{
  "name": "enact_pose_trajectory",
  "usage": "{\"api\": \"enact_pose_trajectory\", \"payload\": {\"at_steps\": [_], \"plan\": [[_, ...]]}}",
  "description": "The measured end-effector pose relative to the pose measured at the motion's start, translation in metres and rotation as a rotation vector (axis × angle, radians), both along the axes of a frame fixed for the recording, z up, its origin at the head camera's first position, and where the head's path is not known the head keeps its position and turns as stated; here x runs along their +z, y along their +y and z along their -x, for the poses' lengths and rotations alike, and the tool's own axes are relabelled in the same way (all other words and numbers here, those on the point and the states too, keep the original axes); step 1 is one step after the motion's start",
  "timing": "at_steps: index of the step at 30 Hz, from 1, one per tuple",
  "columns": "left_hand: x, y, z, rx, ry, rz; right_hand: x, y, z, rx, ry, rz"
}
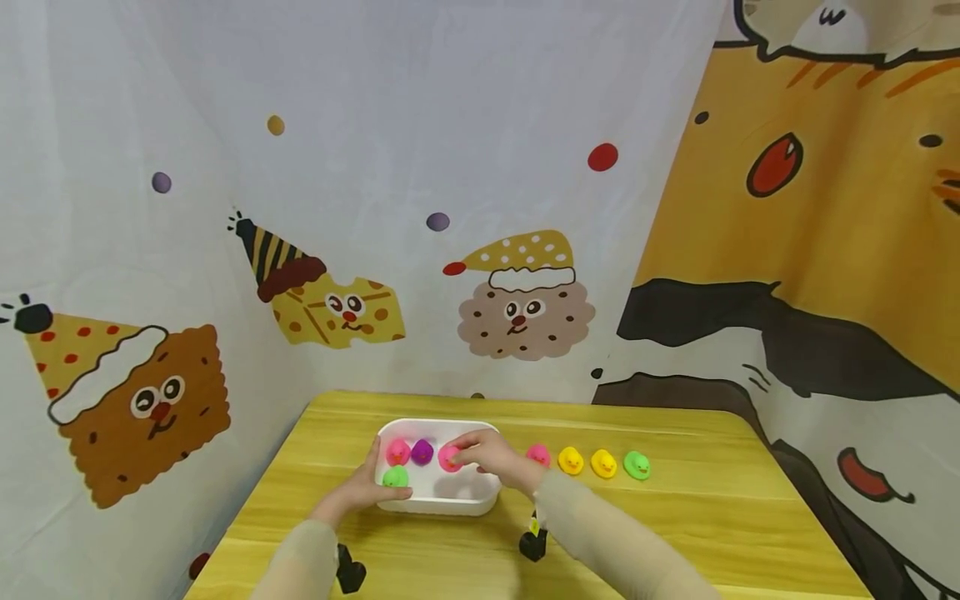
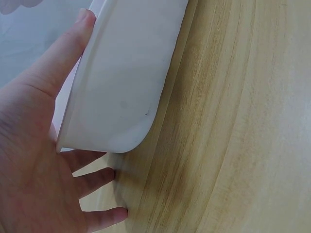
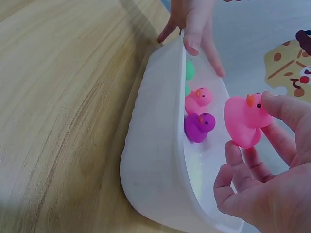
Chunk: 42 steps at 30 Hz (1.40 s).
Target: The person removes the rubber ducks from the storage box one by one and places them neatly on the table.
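My right hand (image 1: 489,454) pinches a pink rubber duck (image 3: 245,119) between thumb and fingertips, over the right half of a white plastic bin (image 1: 450,506). At the bin's left end, my left hand (image 1: 360,485) holds the corner, its thumb (image 2: 63,60) along the near rim and its other fingers spread around the end. Inside the bin, a second pink duck (image 1: 397,452) and a purple duck (image 1: 422,452) stand side by side. A green duck (image 1: 395,477) is in front of them, partly hidden by the bin wall in the right wrist view.
Right of the bin, a row of ducks lies on the wooden table (image 1: 675,533): a pink one (image 1: 537,454) partly behind the right wrist, two yellow ones (image 1: 571,461) and a green one (image 1: 637,465). A cartoon-printed cloth (image 1: 375,167) hangs behind the table.
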<state>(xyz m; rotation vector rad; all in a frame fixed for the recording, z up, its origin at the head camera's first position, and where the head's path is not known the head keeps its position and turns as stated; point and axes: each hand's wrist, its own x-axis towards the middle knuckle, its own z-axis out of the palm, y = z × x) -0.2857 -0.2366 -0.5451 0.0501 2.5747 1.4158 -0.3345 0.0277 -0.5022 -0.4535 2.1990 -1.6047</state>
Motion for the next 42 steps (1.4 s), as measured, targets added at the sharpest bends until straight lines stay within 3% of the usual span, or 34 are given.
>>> {"api": "enact_pose_trajectory", "payload": {"at_steps": [9, 25, 36, 42], "plan": [[0.003, 0.003, -0.002, 0.008, -0.028, 0.007, 0.004, 0.014, -0.001, -0.019, 0.004, -0.010], [0.010, 0.002, -0.004, -0.016, -0.014, 0.019, 0.016, 0.049, 0.002, -0.051, 0.016, -0.030], [-0.015, -0.008, 0.010, -0.003, -0.024, -0.023, 0.022, 0.074, 0.001, -0.094, 0.008, -0.026], [-0.017, -0.009, 0.011, -0.005, -0.013, -0.029, 0.026, 0.088, -0.002, -0.099, 0.049, -0.067]]}}
